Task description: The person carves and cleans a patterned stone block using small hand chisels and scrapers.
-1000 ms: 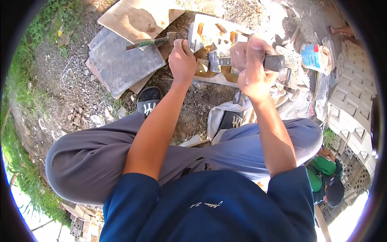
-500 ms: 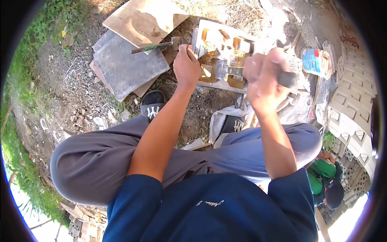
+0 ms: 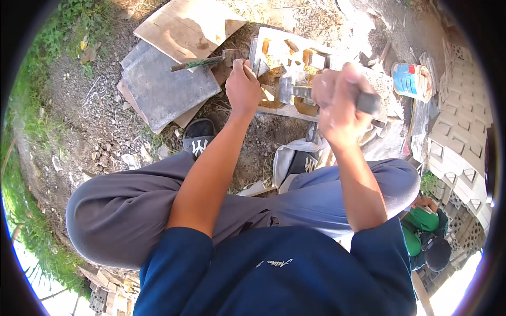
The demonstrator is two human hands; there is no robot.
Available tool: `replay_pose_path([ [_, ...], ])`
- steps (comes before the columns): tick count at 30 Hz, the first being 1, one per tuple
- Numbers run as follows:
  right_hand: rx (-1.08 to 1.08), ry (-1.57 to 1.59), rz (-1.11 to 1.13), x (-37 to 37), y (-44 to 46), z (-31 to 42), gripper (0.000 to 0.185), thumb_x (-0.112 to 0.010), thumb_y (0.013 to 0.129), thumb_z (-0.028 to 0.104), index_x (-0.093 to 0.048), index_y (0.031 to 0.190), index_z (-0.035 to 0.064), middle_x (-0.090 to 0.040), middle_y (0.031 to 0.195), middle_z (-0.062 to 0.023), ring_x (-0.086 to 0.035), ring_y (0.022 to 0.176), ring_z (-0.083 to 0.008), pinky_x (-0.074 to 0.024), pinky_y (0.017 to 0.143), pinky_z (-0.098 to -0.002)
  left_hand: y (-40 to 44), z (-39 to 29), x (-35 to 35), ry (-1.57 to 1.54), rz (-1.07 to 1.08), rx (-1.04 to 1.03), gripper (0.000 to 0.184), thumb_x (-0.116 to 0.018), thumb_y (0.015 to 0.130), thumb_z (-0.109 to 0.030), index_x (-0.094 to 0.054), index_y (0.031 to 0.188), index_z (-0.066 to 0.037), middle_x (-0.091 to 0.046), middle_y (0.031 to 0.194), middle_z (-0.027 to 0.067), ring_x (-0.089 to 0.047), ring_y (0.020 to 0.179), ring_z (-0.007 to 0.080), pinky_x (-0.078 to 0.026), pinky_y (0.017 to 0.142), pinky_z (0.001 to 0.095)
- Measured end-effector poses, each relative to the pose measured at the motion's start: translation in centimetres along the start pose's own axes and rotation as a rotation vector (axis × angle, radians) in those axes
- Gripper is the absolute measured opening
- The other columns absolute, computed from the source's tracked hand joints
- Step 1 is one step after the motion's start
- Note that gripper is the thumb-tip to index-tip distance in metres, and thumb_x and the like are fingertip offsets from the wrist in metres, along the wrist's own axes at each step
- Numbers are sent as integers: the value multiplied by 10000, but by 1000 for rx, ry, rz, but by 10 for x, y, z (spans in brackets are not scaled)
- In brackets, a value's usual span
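My left hand [image 3: 243, 88] is closed at the left edge of a pale mould [image 3: 256, 58] with several openings, its fingers curled against that edge. Blurred by motion, my right hand [image 3: 337, 97] grips a scraper with a flat metal blade [image 3: 286, 90] and a dark handle end [image 3: 368, 103]. The blade is over the middle of the mould, where yellowish-brown material shows in the openings; I cannot tell whether it touches. Just beyond my left hand lies a tool with a green-wrapped handle [image 3: 203, 62] and a metal head [image 3: 230, 56].
Flat boards [image 3: 171, 84] are stacked at left on gravelly ground. A blue-and-white bucket [image 3: 411, 81] stands at right, near rows of pale blocks [image 3: 458, 126]. A person in green [image 3: 424, 226] is at lower right. A white sack [image 3: 287, 158] lies by my right foot.
My right hand and the scraper have shifted slightly to the left over the mould. My left hand stays at the mould's edge, almost unmoved.
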State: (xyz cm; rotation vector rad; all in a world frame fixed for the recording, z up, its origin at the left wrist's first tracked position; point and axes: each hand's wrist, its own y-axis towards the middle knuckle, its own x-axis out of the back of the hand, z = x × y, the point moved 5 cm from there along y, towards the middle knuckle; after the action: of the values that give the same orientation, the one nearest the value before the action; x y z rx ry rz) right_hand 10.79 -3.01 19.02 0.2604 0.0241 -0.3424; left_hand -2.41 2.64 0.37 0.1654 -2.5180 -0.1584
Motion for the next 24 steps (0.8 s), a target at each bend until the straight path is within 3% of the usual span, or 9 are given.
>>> replay_pose_path([
  [7, -66, 157, 94, 10, 15, 8, 395, -512, 1042, 159, -496, 670, 26, -429, 577, 42, -346, 512, -46, -262, 452, -248, 1, -3, 0, 35, -1, -15, 162, -510, 1014, -168, -548, 997, -11, -665, 794, 245, -649, 712, 440, -498, 596, 507],
  [9, -99, -73, 291, 3, 21, -3, 386, -523, 1041, 174, -541, 698, -1, -448, 575, 12, -388, 531, -63, -305, 472, -253, -1, -4, 3, 13, 1, -11, 167, -505, 1016, -171, -549, 1002, -11, -665, 799, 248, -650, 720, 441, -499, 607, 512],
  [11, -48, -74, 226, 4, 24, 3, 394, -564, 1032, 212, -552, 710, -14, -469, 581, -18, -425, 555, -81, -338, 491, -265, 4, -7, 0, -9, -5, -29, 172, -501, 1018, -174, -550, 1006, -10, -666, 805, 250, -651, 728, 441, -500, 618, 517],
  [14, 34, 233, 221, 4, 23, 7, 568, -541, 1029, 415, -478, 648, -2, -403, 560, -2, -373, 537, -81, -285, 474, -269, 3, -4, 1, 2, 1, -8, 163, -497, 1018, -165, -546, 1000, -11, -666, 812, 251, -648, 739, 445, -499, 622, 516],
  [17, -115, 21, 509, -10, 38, -6, 871, -319, 768, 931, -261, 594, 79, -238, 573, 43, -236, 521, -83, -160, 476, -276, 3, -8, 2, -14, -32, -34, 153, -487, 1020, -154, -536, 986, -14, -663, 815, 245, -643, 738, 448, -497, 615, 512],
  [18, -156, 13, 473, -13, 43, -7, 916, -257, 666, 997, -258, 592, 84, -247, 575, 39, -238, 519, -86, -167, 473, -280, 3, -9, 3, -22, -26, -37, 148, -483, 1020, -148, -535, 986, -14, -661, 820, 245, -641, 747, 450, -496, 625, 514],
  [21, -99, 139, 517, -11, 51, 15, 926, -155, 655, 1007, -261, 590, 89, -240, 571, 33, -252, 515, -88, -171, 468, -279, 2, -4, 1, -38, 20, 13, 175, -439, 1037, -162, -530, 1006, -15, -654, 824, 250, -635, 772, 463, -490, 661, 531],
  [22, -91, 230, 547, -12, 49, 12, 878, -224, 789, 946, -262, 592, 91, -237, 563, 26, -271, 517, -97, -186, 474, -275, 3, -6, 3, -43, 23, 36, 200, -417, 1046, -181, -525, 1017, -15, -651, 820, 252, -633, 778, 469, -486, 667, 536],
  [24, -150, 202, 583, -18, 50, 3, 796, -298, 847, 840, -268, 581, 90, -243, 557, 21, -272, 514, -100, -191, 480, -273, 1, -8, 6, -53, 20, 62, 225, -396, 1054, -200, -520, 1027, -15, -649, 817, 254, -630, 784, 476, -482, 673, 542],
])
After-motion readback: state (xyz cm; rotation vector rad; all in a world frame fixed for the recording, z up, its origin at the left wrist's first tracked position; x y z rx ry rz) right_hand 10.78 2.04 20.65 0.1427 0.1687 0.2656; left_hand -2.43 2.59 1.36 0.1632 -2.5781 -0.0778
